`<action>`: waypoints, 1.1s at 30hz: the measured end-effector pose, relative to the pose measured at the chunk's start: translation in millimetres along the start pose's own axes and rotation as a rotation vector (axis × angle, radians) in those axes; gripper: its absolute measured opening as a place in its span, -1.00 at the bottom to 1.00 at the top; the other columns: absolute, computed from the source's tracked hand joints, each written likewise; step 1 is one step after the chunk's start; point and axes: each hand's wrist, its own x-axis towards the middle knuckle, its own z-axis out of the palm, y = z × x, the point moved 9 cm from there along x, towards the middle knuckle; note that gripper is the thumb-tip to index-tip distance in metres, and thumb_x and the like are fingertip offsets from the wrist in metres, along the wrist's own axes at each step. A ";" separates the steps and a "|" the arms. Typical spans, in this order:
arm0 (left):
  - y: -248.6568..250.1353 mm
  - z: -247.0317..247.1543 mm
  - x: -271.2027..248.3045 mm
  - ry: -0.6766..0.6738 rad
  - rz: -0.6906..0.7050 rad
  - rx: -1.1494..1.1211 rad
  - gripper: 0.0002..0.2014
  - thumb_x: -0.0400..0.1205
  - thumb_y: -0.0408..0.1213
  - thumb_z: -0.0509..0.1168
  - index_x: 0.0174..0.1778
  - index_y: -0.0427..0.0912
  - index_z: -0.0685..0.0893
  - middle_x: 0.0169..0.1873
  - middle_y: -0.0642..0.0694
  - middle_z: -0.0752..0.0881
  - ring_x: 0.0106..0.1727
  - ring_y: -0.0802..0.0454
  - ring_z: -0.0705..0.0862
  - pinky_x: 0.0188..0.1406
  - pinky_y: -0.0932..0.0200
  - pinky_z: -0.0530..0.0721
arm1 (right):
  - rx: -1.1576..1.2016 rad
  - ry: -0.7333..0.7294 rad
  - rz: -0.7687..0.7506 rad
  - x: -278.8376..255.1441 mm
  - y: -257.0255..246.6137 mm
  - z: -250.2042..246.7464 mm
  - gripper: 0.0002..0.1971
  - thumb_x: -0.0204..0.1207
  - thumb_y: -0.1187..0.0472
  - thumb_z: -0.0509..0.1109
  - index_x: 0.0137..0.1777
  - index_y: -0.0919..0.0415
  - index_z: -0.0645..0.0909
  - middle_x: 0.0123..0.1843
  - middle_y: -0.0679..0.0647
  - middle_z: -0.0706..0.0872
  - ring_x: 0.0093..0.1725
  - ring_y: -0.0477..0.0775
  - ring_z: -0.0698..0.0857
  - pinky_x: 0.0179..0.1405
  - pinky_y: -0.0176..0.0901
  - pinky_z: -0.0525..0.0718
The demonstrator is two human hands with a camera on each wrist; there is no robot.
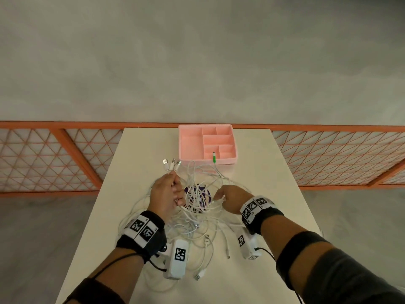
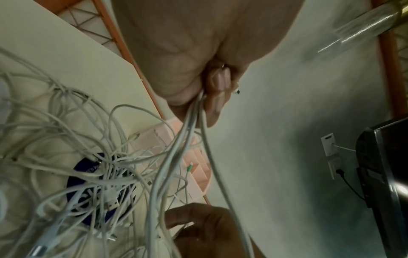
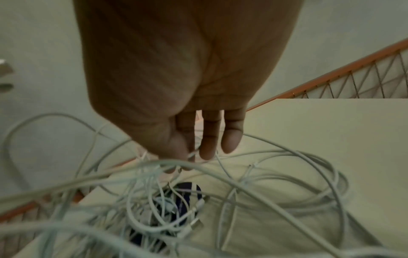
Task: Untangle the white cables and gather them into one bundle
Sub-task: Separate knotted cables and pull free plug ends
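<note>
A tangled heap of thin, round-section white cables (image 1: pixel 197 218) lay on the near half of a smooth, pale rectangular table (image 1: pixel 274 172), their loops crossing too densely to count singly. Three flat metal USB plugs (image 1: pixel 172 163) stood fanned above the left hand (image 1: pixel 166 194), whose fingers (image 2: pixel 217 97) were curled tight round a gathered sheaf of at least three strands raised off the heap. The right hand (image 1: pixel 231 199) sat at the heap's right edge, fingers (image 3: pixel 230 139) nearly straight and pointing down, with one strand caught between thumb and fingertips; how firmly could not be told. One cable with a green-sleeved connector (image 1: pixel 214 159) ran up over the front wall of a single pink moulded plastic organiser tray (image 1: pixel 186 148) at the far end of the table; the tray was rectangular and divided into six compartments, and the green end rested in a front one. One dark blue round disc (image 1: pixel 207 195) with white lettering lay flat beneath the centre of the tangle, mostly covered. Each wrist carried one black strap with white blocks bearing black square marker patterns. Beyond the table stood an orange-framed mesh railing (image 1: pixel 65 159).
</note>
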 end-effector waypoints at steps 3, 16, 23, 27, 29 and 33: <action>4.0 4.8 0.2 -0.034 0.022 0.038 -0.65 0.82 -0.20 0.09 -0.31 -0.16 0.44 -0.59 0.02 0.31 -0.64 0.14 0.25 -0.64 0.31 0.29 | -0.016 -0.057 -0.035 -5.1 -7.5 7.8 -0.77 0.52 0.15 0.49 0.15 0.12 0.76 0.24 0.02 0.76 0.24 0.03 0.70 0.24 -0.19 0.58; 32.0 74.1 3.0 -0.221 0.315 0.356 -0.78 0.79 -0.24 0.20 -0.02 -0.20 0.72 -0.24 -0.11 0.67 -0.53 0.12 0.32 -0.56 0.23 0.38 | 0.432 0.451 -0.390 -52.4 -80.8 -164.2 -0.89 0.57 0.14 0.48 -0.17 0.05 0.79 -0.48 -0.18 0.66 -0.40 -0.10 0.60 -0.25 -0.21 0.57; 23.6 72.3 6.6 -0.284 0.200 0.267 -0.78 0.79 -0.25 0.20 -0.04 -0.26 0.70 -0.30 -0.05 0.58 -0.53 0.14 0.28 -0.62 0.29 0.32 | 0.728 1.005 -0.427 -111.5 -56.5 -275.7 -0.90 0.57 0.26 0.45 -0.13 0.21 0.79 -0.51 -0.17 0.62 -0.50 -0.18 0.47 -0.43 -0.37 0.46; 13.8 65.8 8.3 -0.261 0.163 0.294 -0.78 0.77 -0.25 0.23 -0.02 -0.29 0.72 -0.33 -0.04 0.54 -0.55 0.15 0.28 -0.64 0.29 0.30 | 0.883 1.315 -0.412 -151.5 -27.0 -323.5 -0.90 0.53 0.15 0.45 -0.18 0.04 0.77 -0.45 -0.04 0.61 -0.44 -0.07 0.52 -0.44 -0.21 0.47; 10.0 60.2 9.8 -0.240 0.142 0.275 -0.77 0.76 -0.23 0.26 0.01 -0.32 0.72 -0.33 -0.03 0.52 -0.54 0.15 0.26 -0.64 0.29 0.30 | 0.862 1.312 -0.376 -152.8 -17.8 -329.2 -0.90 0.52 0.11 0.45 -0.16 0.06 0.79 -0.42 -0.02 0.66 -0.47 -0.09 0.53 -0.42 -0.19 0.50; 11.1 48.2 14.6 -0.168 0.113 0.143 -0.76 0.75 -0.21 0.27 0.03 -0.37 0.67 -0.35 0.01 0.52 -0.58 0.18 0.26 -0.67 0.32 0.27 | 0.790 1.157 -0.267 -132.4 -3.5 -304.4 -0.81 0.53 0.06 0.45 -0.10 0.17 0.81 -0.37 0.09 0.71 -0.52 -0.06 0.50 -0.44 -0.17 0.48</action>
